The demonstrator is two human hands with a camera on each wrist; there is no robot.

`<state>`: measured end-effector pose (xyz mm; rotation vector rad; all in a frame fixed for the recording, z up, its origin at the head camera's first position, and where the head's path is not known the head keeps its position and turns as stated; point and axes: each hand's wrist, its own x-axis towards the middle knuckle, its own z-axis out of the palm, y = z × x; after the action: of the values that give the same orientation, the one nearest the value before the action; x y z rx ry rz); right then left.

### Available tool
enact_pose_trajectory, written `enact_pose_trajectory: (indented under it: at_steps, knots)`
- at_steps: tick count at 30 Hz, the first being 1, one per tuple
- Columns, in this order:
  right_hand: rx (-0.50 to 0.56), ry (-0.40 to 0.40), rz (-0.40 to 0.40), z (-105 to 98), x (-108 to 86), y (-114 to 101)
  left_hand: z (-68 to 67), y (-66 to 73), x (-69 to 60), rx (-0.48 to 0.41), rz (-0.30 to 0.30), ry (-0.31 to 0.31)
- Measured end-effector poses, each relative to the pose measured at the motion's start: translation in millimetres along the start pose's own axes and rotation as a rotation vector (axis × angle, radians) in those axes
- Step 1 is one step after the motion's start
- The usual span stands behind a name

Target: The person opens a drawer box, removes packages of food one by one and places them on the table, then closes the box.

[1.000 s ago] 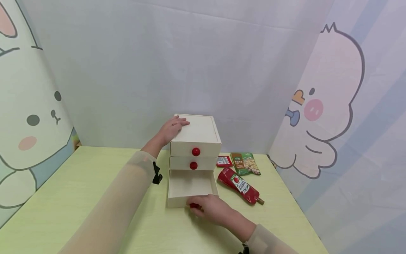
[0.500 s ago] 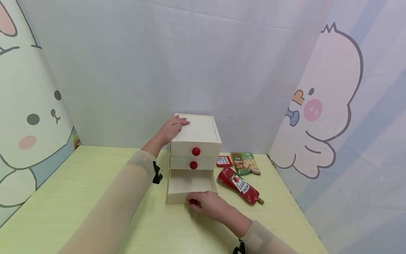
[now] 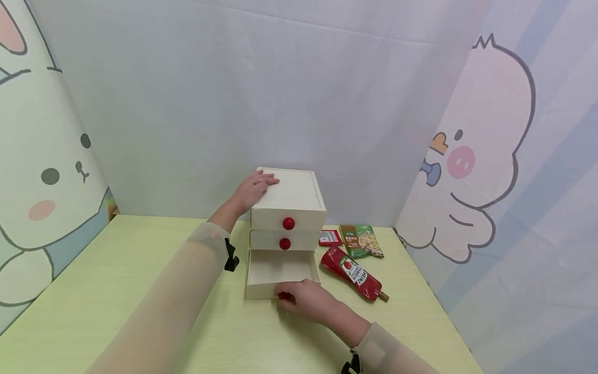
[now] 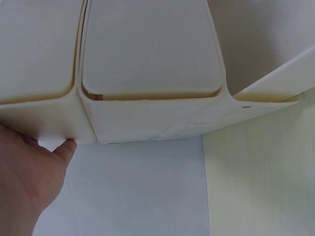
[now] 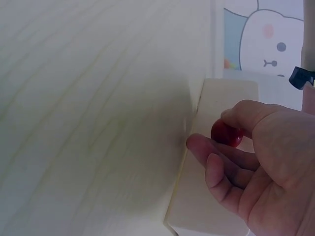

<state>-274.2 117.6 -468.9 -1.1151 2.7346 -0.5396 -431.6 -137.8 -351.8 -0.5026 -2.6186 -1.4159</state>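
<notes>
A small white drawer cabinet point(image 3: 291, 189) stands against the back curtain. Its bottom drawer point(image 3: 259, 291) sticks out, with bare floor showing inside. My right hand point(image 3: 310, 302) pinches that drawer's red knob point(image 5: 227, 133) between thumb and fingers, the other fingers loosely bent below. On the upper left edge of the cabinet rests my left hand point(image 3: 252, 191), fingers spread over the top. The left wrist view shows the thumb of the left hand point(image 4: 32, 172) against the cabinet's side. Both upper drawers, each with a red knob point(image 3: 288, 223), sit pushed in.
Right of the cabinet lie a red Heinz ketchup pouch point(image 3: 353, 274), a green food packet point(image 3: 361, 241) and a small red packet point(image 3: 330, 238). All rest on a pale yellow-green table point(image 3: 140, 270). Curtains with cartoon animals enclose the back and sides.
The bottom drawer has slid slightly inward, away from me, with my right hand on its knob. My left hand has stayed on the cabinet.
</notes>
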Motion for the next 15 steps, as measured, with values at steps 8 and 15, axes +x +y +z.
enact_pose_trajectory:
  at_steps: [8, 15]
  knots:
    - [0.013, 0.011, -0.008, -2.8, 1.0, 0.8, -0.2, 1.6, -1.2, -0.002, -0.007, 0.001]
    - [0.011, 0.0, 0.002, -3.7, 1.4, 0.8, 0.3, 2.3, -2.3, 0.004, -0.01, -0.001]
